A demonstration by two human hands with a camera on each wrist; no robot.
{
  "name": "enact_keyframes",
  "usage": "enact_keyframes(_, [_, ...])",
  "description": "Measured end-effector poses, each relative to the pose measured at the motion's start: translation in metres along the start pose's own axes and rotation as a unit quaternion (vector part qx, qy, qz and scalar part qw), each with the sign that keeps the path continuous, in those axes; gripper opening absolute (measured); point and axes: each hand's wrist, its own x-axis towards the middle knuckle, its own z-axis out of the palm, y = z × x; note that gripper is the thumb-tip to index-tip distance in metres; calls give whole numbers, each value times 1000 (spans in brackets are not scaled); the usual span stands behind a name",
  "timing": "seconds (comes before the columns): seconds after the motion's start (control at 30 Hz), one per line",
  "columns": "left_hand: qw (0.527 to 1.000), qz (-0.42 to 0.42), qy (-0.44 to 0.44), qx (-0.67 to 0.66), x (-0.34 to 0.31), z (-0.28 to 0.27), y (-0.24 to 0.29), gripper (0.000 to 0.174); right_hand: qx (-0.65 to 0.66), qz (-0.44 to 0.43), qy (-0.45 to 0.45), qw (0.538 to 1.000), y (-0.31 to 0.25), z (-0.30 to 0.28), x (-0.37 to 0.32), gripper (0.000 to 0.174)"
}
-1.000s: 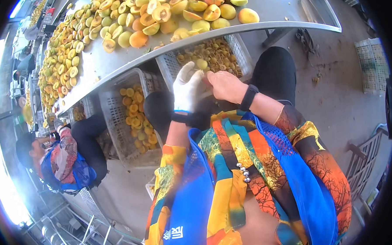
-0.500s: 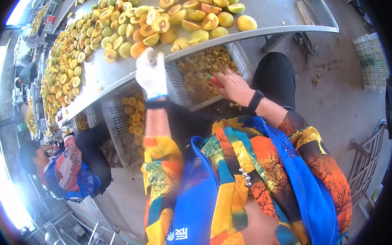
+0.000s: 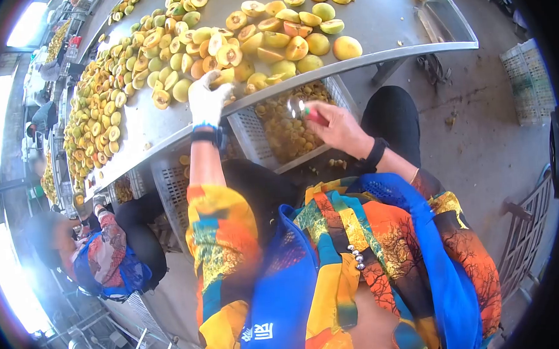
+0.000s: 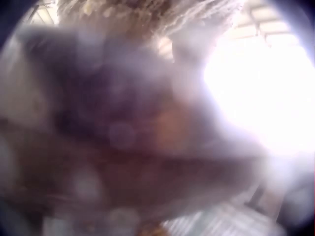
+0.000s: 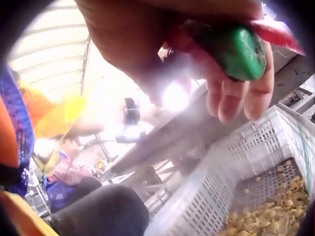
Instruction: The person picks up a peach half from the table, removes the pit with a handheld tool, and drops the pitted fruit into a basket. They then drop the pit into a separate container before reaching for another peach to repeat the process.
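In the head view, your left hand (image 3: 208,103), in a white glove, is over the near edge of the metal desk (image 3: 385,20). Its thumb is spread from the fingers, and halved fruits (image 3: 229,55) lie just beyond them. I cannot tell if these fingers pinch one fruit. The heap of fruits goes from there to the left and far along the desk; some whole-looking ones lie to the right of the fingers. Your right hand (image 3: 341,132) is bare and its fingers are curled round the red handle of a small tool (image 3: 314,116), whose shiny metal end points toward the left hand. Below these right fingers is a white crate (image 3: 250,138) with yellow pieces inside. Another crate (image 3: 171,185) is below the left hand, and one other person (image 3: 111,253) sits at the far left.

In the left wrist view, almost everything is blurred and dark, with a strong light at right. The fingers and the fruits I cannot make out.

In the right wrist view, the tool, with its green part, is held against your palm, and three fingertips hang beside it. The crate with its yellow pieces is below these fingertips, well apart from them.
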Motion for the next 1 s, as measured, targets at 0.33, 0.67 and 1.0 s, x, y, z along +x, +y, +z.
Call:
enact_keyframes(0.33, [969, 102, -59, -218, -128, 51, 37, 61, 426, 263, -77, 862, -59, 1, 32, 36])
enact_keyframes(0.67, [776, -11, -21, -630, -138, 93, 28, 52, 363, 280, -32, 888, -62, 16, 15, 38])
enact_keyframes(1.0, [879, -192, -95, -427, -123, 56, 20, 73, 131, 114, -142, 974, -41, 3, 25, 47])
